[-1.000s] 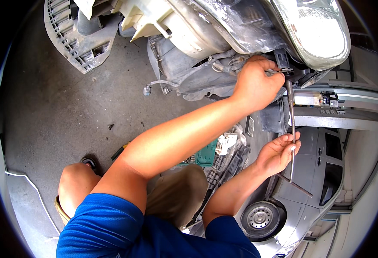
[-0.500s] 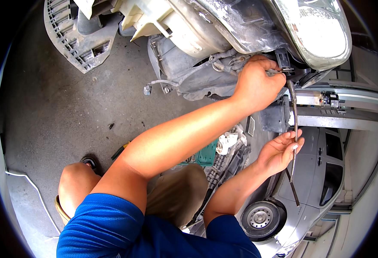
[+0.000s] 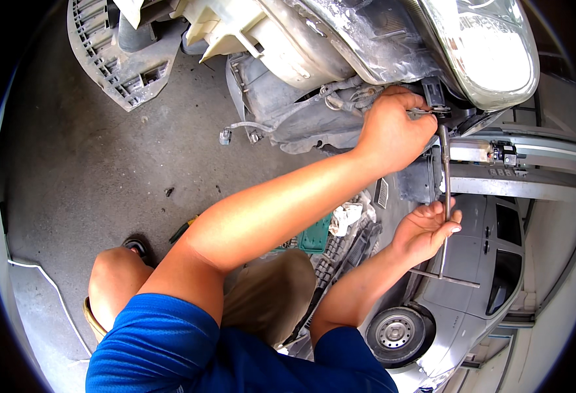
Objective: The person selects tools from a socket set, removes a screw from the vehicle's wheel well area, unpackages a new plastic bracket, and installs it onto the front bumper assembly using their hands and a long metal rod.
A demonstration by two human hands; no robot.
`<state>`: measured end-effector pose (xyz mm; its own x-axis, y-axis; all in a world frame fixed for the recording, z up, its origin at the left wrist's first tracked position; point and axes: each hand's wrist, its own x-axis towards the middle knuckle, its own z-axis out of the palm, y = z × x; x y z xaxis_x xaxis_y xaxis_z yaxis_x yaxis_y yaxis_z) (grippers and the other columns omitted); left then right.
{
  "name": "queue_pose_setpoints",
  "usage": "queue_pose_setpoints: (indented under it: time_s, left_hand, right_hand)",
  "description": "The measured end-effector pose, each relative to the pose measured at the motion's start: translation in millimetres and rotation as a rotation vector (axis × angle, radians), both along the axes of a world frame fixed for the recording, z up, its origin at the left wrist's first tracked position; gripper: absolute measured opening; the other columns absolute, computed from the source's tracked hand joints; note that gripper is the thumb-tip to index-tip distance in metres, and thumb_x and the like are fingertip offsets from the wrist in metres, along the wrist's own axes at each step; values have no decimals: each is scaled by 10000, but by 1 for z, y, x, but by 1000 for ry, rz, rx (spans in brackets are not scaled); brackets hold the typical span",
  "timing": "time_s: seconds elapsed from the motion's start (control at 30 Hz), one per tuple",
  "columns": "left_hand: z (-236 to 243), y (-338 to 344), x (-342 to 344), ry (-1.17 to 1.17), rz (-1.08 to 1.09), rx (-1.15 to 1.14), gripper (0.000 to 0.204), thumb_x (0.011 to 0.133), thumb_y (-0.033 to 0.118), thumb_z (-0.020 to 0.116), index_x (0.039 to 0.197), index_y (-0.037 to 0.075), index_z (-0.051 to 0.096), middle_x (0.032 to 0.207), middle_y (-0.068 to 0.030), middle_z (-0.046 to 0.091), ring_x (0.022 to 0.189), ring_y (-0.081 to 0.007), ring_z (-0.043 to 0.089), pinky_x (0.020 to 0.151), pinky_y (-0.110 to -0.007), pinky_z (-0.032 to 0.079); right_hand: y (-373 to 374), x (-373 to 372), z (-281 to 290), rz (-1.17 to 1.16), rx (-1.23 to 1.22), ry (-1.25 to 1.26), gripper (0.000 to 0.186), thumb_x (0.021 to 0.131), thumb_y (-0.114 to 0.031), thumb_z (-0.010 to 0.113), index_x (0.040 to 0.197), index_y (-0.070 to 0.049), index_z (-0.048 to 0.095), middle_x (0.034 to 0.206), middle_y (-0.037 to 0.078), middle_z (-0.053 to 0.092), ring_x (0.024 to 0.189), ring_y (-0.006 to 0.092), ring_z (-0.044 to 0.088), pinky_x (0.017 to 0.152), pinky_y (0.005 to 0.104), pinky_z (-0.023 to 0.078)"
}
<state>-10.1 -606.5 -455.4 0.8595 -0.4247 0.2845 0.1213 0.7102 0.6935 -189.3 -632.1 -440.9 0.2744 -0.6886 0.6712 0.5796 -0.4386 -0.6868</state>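
Note:
My left hand (image 3: 396, 131) is closed just beneath the headlight (image 3: 478, 52), fingertips pinched at a small metal piece by a dark bracket (image 3: 434, 90); what exactly they hold is hard to make out. My right hand (image 3: 425, 232), palm up, has fingers and thumb curled round the shaft of a long steel T-handle wrench (image 3: 446, 167). The wrench's upper end reaches the bracket beside my left hand, and its crossbar (image 3: 465, 283) lies below my right hand. A grimy plastic liner (image 3: 265, 98) with hoses and a hanging connector (image 3: 224, 136) is left of my left hand.
A loose plastic bumper part (image 3: 144, 85) is at upper left. A green tool case (image 3: 315, 232), white rag (image 3: 345, 216) and dark parts lie on the concrete floor (image 3: 91, 183) beyond my arms. A silver car (image 3: 452, 314) stands right, near a lift beam (image 3: 517, 187). A white cable (image 3: 52, 288) runs at left.
The wrench's crossbar has swung round, tilting steeply half a second ago and lying nearer level now. My hands have shifted only slightly, staying at the bracket and on the shaft.

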Motion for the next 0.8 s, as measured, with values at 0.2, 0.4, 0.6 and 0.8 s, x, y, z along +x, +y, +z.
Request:
queue_pose_setpoints:
  time_s: [0.2, 0.4, 0.6, 0.8]
  left_hand:
    - [0, 2, 0, -41, 43, 8, 306, 685, 177, 731, 860, -62, 652, 923, -168, 614, 901, -272, 587, 804, -340, 453]
    - [-1, 4, -1, -28, 66, 12, 363, 651, 222, 795, 847, -50, 655, 960, -168, 608, 923, -285, 582, 824, -351, 453]
    - [-5, -2, -7, -84, 130, 11, 357, 665, 183, 783, 923, -16, 637, 961, -141, 596, 931, -258, 567, 822, -343, 454]
    - [-14, 6, -50, 76, 28, -19, 267, 809, 102, 690, 1011, 21, 536, 806, -6, 536, 735, -74, 487, 624, -229, 410]
  right_hand:
    - [-3, 1, -3, -197, -84, 8, 303, 910, -272, 577, 1094, -33, 549, 1157, 93, 595, 833, 128, 585, 704, 226, 504]
    - [-2, 6, 0, -296, -14, -25, 313, 902, -288, 587, 1048, -13, 560, 1075, 83, 624, 748, 102, 590, 649, 224, 510]
    - [-1, 2, -1, -265, 77, -6, 319, 888, -335, 601, 1010, -41, 573, 955, 54, 643, 673, 83, 543, 573, 202, 436]
    - [15, 17, 2, -297, 253, -40, 244, 899, -331, 601, 967, -99, 564, 913, 21, 609, 689, 104, 509, 575, 224, 386]
